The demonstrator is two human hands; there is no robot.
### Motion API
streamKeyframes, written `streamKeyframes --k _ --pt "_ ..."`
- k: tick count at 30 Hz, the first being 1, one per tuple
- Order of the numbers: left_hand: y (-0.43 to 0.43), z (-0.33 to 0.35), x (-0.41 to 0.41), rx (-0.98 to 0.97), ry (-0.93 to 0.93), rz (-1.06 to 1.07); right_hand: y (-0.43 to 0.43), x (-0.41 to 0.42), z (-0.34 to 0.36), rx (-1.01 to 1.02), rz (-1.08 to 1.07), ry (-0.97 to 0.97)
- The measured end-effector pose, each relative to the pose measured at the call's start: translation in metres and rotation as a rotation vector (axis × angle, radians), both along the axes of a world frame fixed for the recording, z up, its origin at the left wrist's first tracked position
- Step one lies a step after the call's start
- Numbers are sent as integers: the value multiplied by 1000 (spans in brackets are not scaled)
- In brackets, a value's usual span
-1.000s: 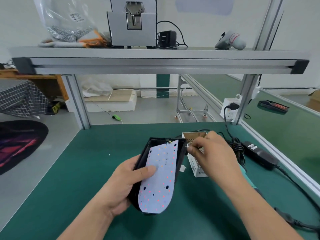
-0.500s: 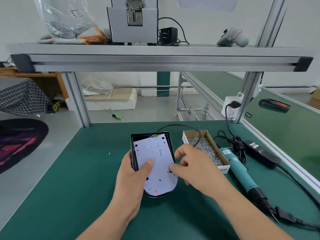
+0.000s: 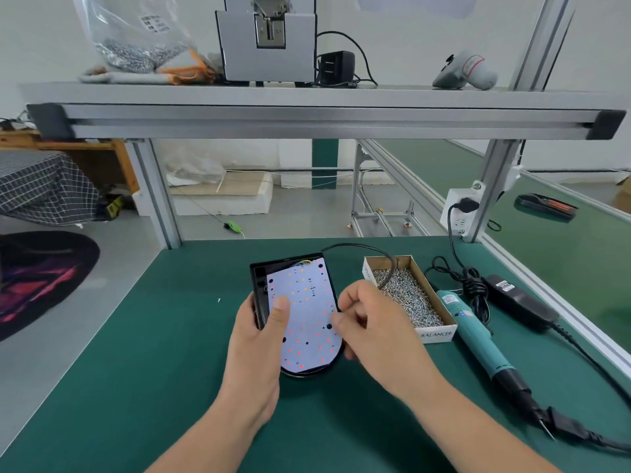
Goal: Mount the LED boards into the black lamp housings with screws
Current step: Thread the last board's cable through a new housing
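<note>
head cam | single view | faces forward-down | close over green bench (image 3: 136,370) | shelf (image 3: 307,97) across top

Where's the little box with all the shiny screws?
In the head view, the box of screws sits on the green table, right of centre, between the black lamp housing and the teal electric screwdriver.

Under the fingers (image 3: 281,310), the LED board (image 3: 307,322) is pale lilac-white, dotted red and orange with black holes, and sits in a black housing (image 3: 259,279). The tabletop (image 3: 153,336) is dark green. Right of the fingers are silver screws (image 3: 409,298) in a brown-and-white box (image 3: 438,336) and a teal screwdriver (image 3: 478,339).
</note>
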State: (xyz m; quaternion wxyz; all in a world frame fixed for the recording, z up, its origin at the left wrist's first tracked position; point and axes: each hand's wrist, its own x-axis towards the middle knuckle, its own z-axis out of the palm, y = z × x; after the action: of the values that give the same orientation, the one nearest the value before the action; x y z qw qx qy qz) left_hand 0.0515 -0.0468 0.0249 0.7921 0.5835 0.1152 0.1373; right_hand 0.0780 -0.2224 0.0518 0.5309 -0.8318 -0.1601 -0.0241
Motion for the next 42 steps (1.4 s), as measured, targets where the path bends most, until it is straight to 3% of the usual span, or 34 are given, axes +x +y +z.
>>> streamKeyframes --k 6,11,16,21,23,26,29,33,38,42 --pt "7 4 1 -118 28 -81 -2 2 1 99 76 -36" --pt "8 4 1 -100 12 -130 -7 5 6 137 126 26" --pt "3 -1 0 -2 -30 -86 -5 -1 5 -309 32 -185" --pt "5 -6 -2 -2 -15 -51 -5 -5 9 -408 31 -307" --pt "8 -7 -2 19 -22 -49 -7 -1 10 -328 -43 -296" --pt "5 -7 -3 68 -36 -103 -12 9 10 -16 -182 -158" --pt "-4 -7 -7 102 -14 -238 -10 11 7 50 -121 13" --pt "-3 -10 -6 31 30 -421 -19 17 3 229 -52 30" --pt "-3 -8 -6 182 41 -374 -24 20 5 177 -15 32" --pt "-4 -5 -9 193 73 -427 -25 19 9 129 0 5"
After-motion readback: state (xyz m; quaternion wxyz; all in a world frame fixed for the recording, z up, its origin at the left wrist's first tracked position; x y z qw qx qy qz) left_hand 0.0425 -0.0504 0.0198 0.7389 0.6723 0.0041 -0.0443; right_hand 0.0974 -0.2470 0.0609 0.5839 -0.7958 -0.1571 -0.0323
